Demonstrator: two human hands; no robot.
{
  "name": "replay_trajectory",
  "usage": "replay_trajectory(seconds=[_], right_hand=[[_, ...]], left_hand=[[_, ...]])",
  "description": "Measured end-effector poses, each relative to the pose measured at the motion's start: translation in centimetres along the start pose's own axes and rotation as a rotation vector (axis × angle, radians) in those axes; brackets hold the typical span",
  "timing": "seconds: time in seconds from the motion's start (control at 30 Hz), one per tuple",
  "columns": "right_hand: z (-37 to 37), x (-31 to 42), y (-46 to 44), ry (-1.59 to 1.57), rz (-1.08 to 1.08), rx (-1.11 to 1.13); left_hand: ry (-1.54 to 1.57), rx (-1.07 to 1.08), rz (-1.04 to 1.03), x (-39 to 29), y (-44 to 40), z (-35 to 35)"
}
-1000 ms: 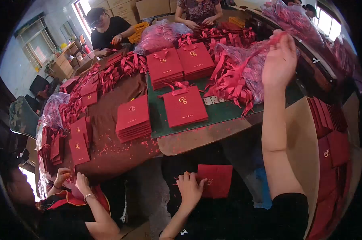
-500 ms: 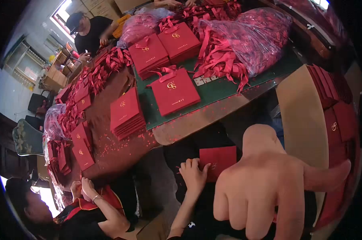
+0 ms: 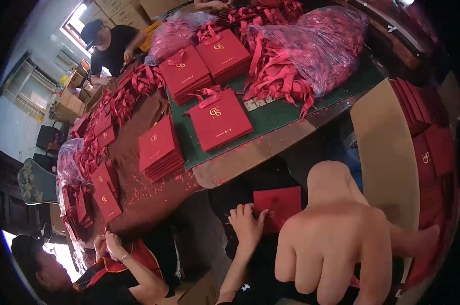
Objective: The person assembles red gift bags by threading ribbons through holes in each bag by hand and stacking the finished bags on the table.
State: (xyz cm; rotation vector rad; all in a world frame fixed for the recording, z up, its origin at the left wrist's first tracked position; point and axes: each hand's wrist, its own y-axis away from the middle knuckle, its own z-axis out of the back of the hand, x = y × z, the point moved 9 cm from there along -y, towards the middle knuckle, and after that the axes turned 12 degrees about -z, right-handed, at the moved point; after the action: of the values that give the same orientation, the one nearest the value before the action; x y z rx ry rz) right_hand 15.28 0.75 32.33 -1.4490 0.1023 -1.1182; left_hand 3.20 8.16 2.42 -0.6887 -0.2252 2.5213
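Note:
A red gift bag with a faint gold mark lies over my dark-clothed lap. At its left edge is my left hand, the thumb laid over the bag and the fingers bent, with a small orange spot near one fingertip. Large and close to the camera, my right hand shows its back. Its fingers point down, partly curled, and the thumb sticks out to the right. Nothing shows in that hand, though its palm side is hidden. It covers the area right of the gift bag, and a bit of red appears behind its fingers.
Stacks of red gift bags stand on the green mat. Behind lies a plastic sack of red ribbons. At right, a cardboard box adjoins more red bags. One co-worker sits at left, another farther back.
My right hand has shifted slightly down, its thumb lower. My left hand and the gift bag stay nearly in place. The far co-worker's arm has moved, and the view has tilted a little.

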Motion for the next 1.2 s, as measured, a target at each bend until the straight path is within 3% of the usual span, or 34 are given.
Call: replay_trajectory(seconds=[0.3, 0.53, 0.93, 1.2], right_hand=[[0.1, 2.1, 0.2, 0.07, -0.073, 0.085], [0.6, 1.1, -0.1, 0.07, -0.147, 0.113], [0.5, 0.5, 0.0, 0.073, -0.168, 0.124], [0.1, 1.0, 0.0, 0.092, -0.163, 0.127]], left_hand=[[0.065, -0.109, -0.153, -3.1, -1.3, 2.2], [0.222, -0.203, -0.445, -10.2, -4.7, 5.6], [0.555, -0.148, -1.027, -25.1, -4.6, 8.6], [0.594, -0.139, -1.094, -26.7, -4.0, 8.5]])
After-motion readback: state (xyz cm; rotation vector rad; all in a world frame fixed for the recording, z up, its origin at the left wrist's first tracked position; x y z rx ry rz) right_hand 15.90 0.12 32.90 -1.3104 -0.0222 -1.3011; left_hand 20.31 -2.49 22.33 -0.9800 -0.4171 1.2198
